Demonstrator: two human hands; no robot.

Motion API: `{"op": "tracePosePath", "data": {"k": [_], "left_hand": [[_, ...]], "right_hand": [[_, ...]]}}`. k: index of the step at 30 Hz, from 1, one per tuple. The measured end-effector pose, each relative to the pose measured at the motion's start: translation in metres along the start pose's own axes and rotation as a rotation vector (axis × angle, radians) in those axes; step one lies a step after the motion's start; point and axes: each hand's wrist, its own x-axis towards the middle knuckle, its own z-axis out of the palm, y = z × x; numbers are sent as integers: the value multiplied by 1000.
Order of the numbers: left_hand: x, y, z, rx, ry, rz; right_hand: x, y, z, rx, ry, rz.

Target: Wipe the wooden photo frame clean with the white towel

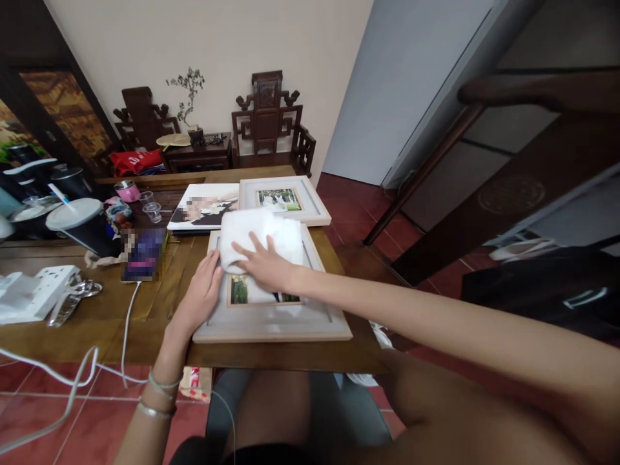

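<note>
Now, right hand (264, 261): flat and open, fingers spread, palm pressing down on a white cloth (271, 232); it grips nothing.
Cloth: folded into a thick pad that lies over the upper half of the frame (271, 326), covering most of the picture; the flat palm seems meant to keep it pressed to the glass.
Left hand (203, 290): open, fingers laid along the frame's left rail, thumb touching the cloth's edge; probably there to keep the frame from sliding.
Frame: pale wood, lying face up at the near edge of the bench (145, 323), straight before the person, so both hands reach it easily.
Second frame (283, 200): same pale kind, flat just beyond the first, its near side tucked by the cloth.
Print (203, 206): unframed, beside the second frame to the left, its picture blurred.
Phone (143, 255): left of the frame, screen blurred, a white cable (126, 323) running off the bench edge.
Power strip (36, 290): white, far left.
Cups (80, 223): lidded, dark, back left.
Writing: none legible; a red-printed packet (196, 384) under the bench is too small to read.
</note>
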Motion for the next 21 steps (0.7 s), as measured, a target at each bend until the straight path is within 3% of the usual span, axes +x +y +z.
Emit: {"op": "tracePosePath", "data": {"k": [5,9,13,16,21], "left_hand": [[1,3,0,8,-25,-8],[3,0,0,49,-34,46],[2,-6,3,85,-14,87],[2,-9,6,101,3,96],[3,-7,7,109,7,84]], "right_hand": [[-59,-46,-22,196,-242,-109],[-97,-52,-45,295,-425,-55],[-121,-26,-49,309,-377,45],[-125,-16,-46,314,-306,18],[-98,-39,-37,278,-325,-148]]}}
